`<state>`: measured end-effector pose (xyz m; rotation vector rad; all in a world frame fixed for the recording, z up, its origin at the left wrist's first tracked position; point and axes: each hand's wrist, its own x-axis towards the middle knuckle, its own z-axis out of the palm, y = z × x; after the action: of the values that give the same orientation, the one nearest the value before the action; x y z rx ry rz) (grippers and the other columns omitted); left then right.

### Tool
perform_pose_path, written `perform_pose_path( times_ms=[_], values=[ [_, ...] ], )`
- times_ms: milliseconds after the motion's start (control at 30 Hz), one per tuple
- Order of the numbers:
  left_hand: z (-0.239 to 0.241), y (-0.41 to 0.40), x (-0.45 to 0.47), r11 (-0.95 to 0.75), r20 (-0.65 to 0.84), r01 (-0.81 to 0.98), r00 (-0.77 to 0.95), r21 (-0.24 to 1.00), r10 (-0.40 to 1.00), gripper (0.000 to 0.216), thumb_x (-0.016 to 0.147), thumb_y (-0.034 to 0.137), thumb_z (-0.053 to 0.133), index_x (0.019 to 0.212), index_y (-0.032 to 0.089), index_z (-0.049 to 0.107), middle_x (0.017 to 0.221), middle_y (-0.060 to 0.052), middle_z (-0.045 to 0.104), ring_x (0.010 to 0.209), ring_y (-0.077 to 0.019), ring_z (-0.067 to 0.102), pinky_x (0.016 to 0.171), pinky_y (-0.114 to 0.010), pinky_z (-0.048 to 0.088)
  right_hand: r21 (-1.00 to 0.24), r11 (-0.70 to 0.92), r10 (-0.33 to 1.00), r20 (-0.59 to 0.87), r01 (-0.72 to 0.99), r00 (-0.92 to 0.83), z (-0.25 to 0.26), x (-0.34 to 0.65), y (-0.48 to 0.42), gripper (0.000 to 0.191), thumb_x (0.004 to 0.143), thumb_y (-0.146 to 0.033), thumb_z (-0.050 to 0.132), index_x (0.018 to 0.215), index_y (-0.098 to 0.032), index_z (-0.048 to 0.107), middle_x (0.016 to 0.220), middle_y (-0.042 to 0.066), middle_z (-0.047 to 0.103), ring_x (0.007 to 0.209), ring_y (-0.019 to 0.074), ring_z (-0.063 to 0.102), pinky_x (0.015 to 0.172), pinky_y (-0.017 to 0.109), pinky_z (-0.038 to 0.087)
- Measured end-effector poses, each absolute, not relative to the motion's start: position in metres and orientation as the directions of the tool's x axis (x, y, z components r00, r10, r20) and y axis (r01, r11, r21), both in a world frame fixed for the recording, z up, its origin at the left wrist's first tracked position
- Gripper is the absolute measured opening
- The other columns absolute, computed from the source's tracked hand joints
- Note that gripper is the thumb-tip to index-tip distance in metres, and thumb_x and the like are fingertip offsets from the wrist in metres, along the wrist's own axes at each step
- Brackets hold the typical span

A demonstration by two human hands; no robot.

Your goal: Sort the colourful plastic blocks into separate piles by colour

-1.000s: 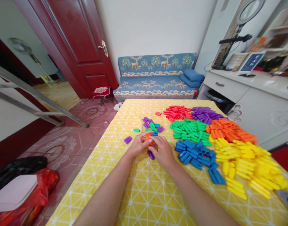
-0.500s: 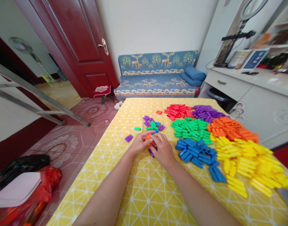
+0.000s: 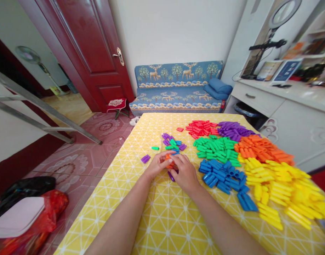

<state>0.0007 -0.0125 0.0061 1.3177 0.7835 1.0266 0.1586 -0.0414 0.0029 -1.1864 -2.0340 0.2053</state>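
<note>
My left hand [image 3: 157,165] and my right hand [image 3: 184,171] meet over the middle of the table, both closed on orange plastic tube pieces [image 3: 169,158]. Fingers cover most of the orange pieces, so I cannot tell how they fit together. A purple piece [image 3: 171,176] shows just below my right fingers. Beyond my hands lies a small mixed cluster of purple pieces [image 3: 166,137], green pieces [image 3: 173,144] and blue ones. To the left of it are a lone green piece [image 3: 155,148] and a purple piece [image 3: 146,158].
Sorted heaps fill the table's right side: red [image 3: 201,128], purple [image 3: 235,130], green [image 3: 217,148], orange [image 3: 262,148], blue [image 3: 226,177] and yellow [image 3: 281,187]. A patterned sofa [image 3: 175,90] stands behind the table [image 3: 167,226]. Bags [image 3: 56,205] lie on the floor at left.
The view has shifted slightly, so the scene sits a little lower. Both hands stay in the same place on the orange pieces, with only small finger movement.
</note>
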Motion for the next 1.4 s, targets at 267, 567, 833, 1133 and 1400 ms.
perform_pose_path(
  times_ms=[267, 567, 833, 1133, 1400],
  values=[
    [-0.005, -0.008, -0.002, -0.027, 0.095, -0.192, 0.354, 0.981, 0.93, 0.05, 0.082, 0.044, 0.065, 0.121, 0.015, 0.06, 0.089, -0.011, 0.073, 0.073, -0.0203, 0.07, 0.067, -0.03, 0.056, -0.521, 0.503, 0.796, 0.591, 0.69, -0.135, 0.021, 0.177, -0.035, 0.037, 0.08, -0.025, 0.061, 0.117, -0.023, 0.06, 0.112, 0.008, 0.064, 0.104, 0.025, 0.058, 0.092, 0.042, 0.048],
    [0.0, -0.009, 0.001, -0.029, 0.071, -0.123, 0.351, 0.992, 0.934, 0.048, 0.08, 0.046, 0.067, 0.113, 0.011, 0.063, 0.087, -0.012, 0.073, 0.072, -0.0195, 0.071, 0.068, -0.03, 0.056, -0.579, 0.078, 0.709, 0.604, 0.812, 0.363, 0.063, 0.337, 0.008, 0.044, 0.074, -0.045, 0.064, 0.108, -0.017, 0.063, 0.095, 0.008, 0.067, 0.084, 0.0237, 0.061, 0.08, 0.042, 0.046],
    [-0.005, -0.008, 0.002, -0.192, 0.195, -0.035, 0.183, 0.981, 0.964, 0.031, 0.079, 0.041, 0.067, 0.094, 0.015, 0.071, 0.07, -0.004, 0.07, 0.059, -0.0161, 0.064, 0.06, -0.027, 0.052, -0.505, -0.292, 0.664, 0.504, 0.812, 0.552, 0.056, 0.438, 0.018, 0.029, 0.066, -0.039, 0.073, 0.089, -0.023, 0.066, 0.087, 0.015, 0.063, 0.101, 0.0378, 0.055, 0.085, 0.055, 0.033],
    [-0.009, 0.003, -0.014, -0.258, 0.544, 0.637, -0.302, 0.726, 0.783, 0.035, 0.082, 0.029, 0.058, 0.115, 0.019, 0.064, 0.113, -0.013, 0.065, 0.112, -0.0302, 0.053, 0.102, -0.044, 0.036, -0.571, -0.201, 0.646, 0.534, 0.796, 0.546, 0.035, 0.444, 0.019, 0.02, 0.057, -0.033, 0.075, 0.071, -0.024, 0.065, 0.092, 0.015, 0.062, 0.113, 0.0446, 0.046, 0.092, 0.071, 0.021],
    [-0.014, 0.006, -0.008, -0.129, 0.401, 0.848, -0.105, 0.514, 0.91, 0.044, 0.076, 0.038, 0.065, 0.117, 0.022, 0.065, 0.126, -0.015, 0.06, 0.117, -0.0357, 0.052, 0.101, -0.05, 0.034, -0.48, 0.345, 0.765, 0.642, 0.807, 0.055, 0.041, 0.306, -0.002, 0.027, 0.079, -0.033, 0.058, 0.1, -0.019, 0.068, 0.116, 0.012, 0.06, 0.112, 0.0271, 0.054, 0.099, 0.049, 0.041]
  ],
)
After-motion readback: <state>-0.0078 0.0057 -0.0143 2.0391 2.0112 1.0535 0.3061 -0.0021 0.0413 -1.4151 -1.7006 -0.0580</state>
